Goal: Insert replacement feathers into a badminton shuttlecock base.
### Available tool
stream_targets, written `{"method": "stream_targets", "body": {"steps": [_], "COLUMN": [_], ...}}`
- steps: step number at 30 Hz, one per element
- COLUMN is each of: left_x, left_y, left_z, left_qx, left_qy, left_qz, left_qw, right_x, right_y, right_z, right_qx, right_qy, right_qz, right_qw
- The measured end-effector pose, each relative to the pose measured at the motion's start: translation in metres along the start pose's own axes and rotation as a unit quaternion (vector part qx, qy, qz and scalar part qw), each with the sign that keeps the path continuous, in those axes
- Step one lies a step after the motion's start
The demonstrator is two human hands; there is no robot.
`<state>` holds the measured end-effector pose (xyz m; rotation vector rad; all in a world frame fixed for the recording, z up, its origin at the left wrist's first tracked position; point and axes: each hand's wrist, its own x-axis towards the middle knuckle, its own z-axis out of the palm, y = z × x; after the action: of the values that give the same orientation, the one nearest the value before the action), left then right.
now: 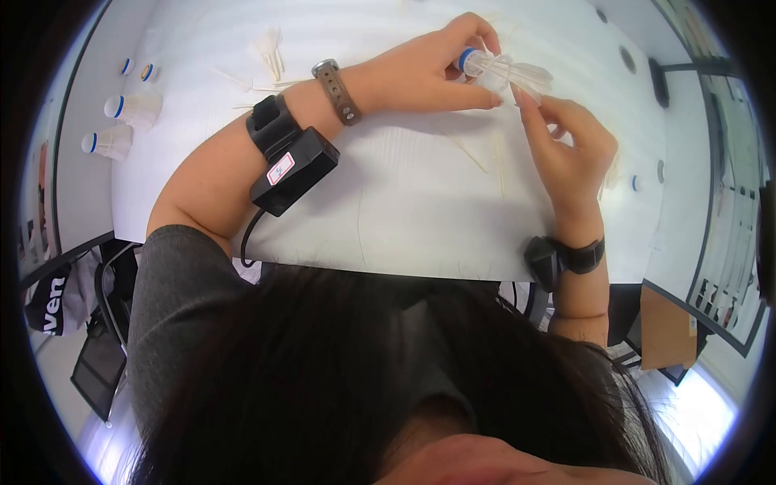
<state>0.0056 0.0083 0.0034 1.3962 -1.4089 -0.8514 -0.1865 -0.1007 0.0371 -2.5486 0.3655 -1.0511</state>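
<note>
1. As the head camera looks down past the person's own hair, the left hand (428, 73) is closed on the blue-banded cork end of a shuttlecock (509, 74). Thumb and fingers are clamped round it, just above the white table (388, 202). The feather skirt points away from that grip toward the right hand (570, 141).
2. In the same view, the right hand's fingertips (527, 97) are drawn together on the near edge of the skirt, pinching feathers just beside the left thumb. How many feathers they pinch is too small to tell.
3. The shuttlecock looks very light. The cork is probably firm and the safest place to hold it, as the left hand does. The feathers look thin and brittle and would likely bend or split under a squeeze, so a light pinch low on the quills suits them better than a hold on the vanes.
4. Loose feathers (271, 48) lie on the table to the left of the grip, beyond the left wrist. Farther left, well apart from the grip, two whole shuttlecocks (133, 107) lie on their sides, with two small cork bases (136, 69) beyond them. A black sensor box (293, 166) is strapped to the left forearm, below the grip.
</note>
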Motion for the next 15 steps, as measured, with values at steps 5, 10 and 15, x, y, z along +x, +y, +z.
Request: {"method": "stream_targets", "body": {"steps": [5,10,15], "left_x": [-0.0015,0.0011,0.0022], "left_y": [0.0038,0.002,-0.0014], "left_z": [0.0004,0.0039,-0.0006], "left_qx": [0.022,-0.036,-0.076], "left_qy": [0.007,0.028,0.017], "left_qz": [-0.015,0.007,0.005], "left_qw": [1.0,0.999,0.997], "right_x": [0.0018,0.0021,-0.0001], "right_y": [0.0012,-0.0026,-0.0046], "right_z": [-0.0039,-0.005,-0.0103], "right_qx": [0.028,0.068,0.001], "right_qy": [-0.009,-0.032,-0.164], "right_qz": [0.047,0.063,0.066], "right_qw": [0.998,0.995,0.984]}}
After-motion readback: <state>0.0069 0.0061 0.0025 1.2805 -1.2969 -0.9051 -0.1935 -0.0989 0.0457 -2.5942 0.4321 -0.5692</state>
